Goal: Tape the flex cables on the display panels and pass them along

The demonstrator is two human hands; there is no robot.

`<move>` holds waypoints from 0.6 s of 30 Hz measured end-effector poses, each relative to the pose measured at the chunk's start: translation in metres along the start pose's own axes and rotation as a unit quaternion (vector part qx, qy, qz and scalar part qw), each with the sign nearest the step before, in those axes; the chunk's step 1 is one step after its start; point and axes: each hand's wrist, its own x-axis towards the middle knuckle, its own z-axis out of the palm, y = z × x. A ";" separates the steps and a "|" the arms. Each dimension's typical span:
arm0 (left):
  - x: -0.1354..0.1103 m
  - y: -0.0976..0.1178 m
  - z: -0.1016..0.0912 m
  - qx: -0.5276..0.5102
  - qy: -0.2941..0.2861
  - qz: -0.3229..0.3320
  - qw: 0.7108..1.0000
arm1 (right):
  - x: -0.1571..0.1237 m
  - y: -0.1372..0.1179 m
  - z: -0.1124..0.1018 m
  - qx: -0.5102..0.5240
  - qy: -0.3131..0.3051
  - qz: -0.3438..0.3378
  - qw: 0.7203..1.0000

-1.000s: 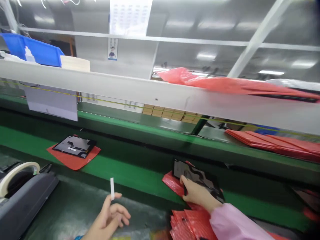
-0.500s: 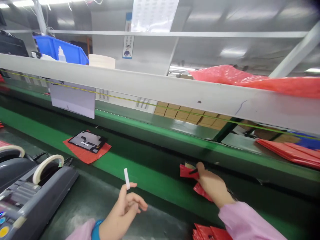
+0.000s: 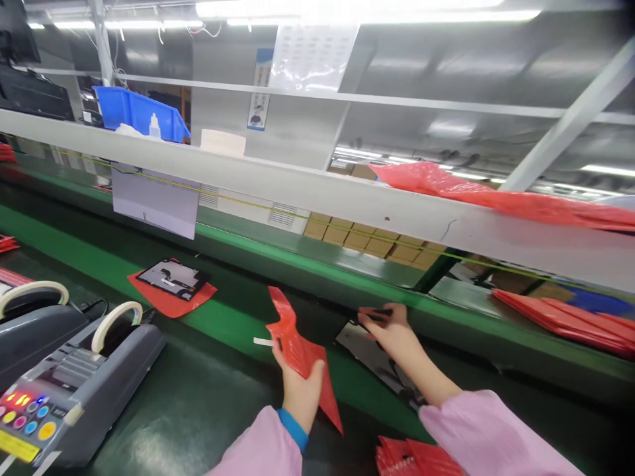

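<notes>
My left hand [image 3: 301, 390] is closed around a red plastic bag [image 3: 292, 340], which hangs open and creased over the belt. A short white tape strip [image 3: 262, 342] sticks out from its fingertips. My right hand [image 3: 391, 334] pinches a black part at the upper edge of a thin grey screen panel [image 3: 367, 350]. That panel lies tilted on the green conveyor belt [image 3: 238, 317], partly hidden beneath my right hand and forearm. Farther left on the belt, a similar panel [image 3: 173, 277] with a black flex cable rests on another red bag [image 3: 171, 307].
Two grey tape dispensers [image 3: 114, 370] stand at the left. Below my right forearm lies a pile of red bags [image 3: 414, 456]. More red bags [image 3: 560, 320] are stacked on the right ledge. A white shelf beam [image 3: 297, 175] crosses ahead, carrying a blue bin [image 3: 139, 112].
The red bag has come off the panel under my right hand and is now in my left hand. My left hand has moved right and closed; the panel is uncovered.
</notes>
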 end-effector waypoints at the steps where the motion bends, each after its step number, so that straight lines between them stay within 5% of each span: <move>1: 0.007 0.004 -0.003 -0.007 0.023 -0.003 1.000 | -0.005 0.015 -0.010 -0.031 -0.001 -0.003 1.000; 5: 0.028 0.041 -0.048 -0.029 0.047 -0.013 0.998 | -0.039 0.081 -0.031 -0.162 -0.045 -0.008 0.986; 10: 0.014 0.091 -0.147 0.037 -0.032 -0.055 0.997 | -0.056 0.135 -0.012 -0.232 -0.111 -0.043 0.965; 13: -0.015 0.097 -0.202 0.165 -0.066 -0.084 0.981 | -0.047 0.146 -0.002 -0.252 -0.129 -0.092 0.955; 18: -0.067 0.081 -0.250 0.316 0.025 -0.056 0.947 | -0.037 0.135 -0.009 -0.296 -0.112 -0.188 0.930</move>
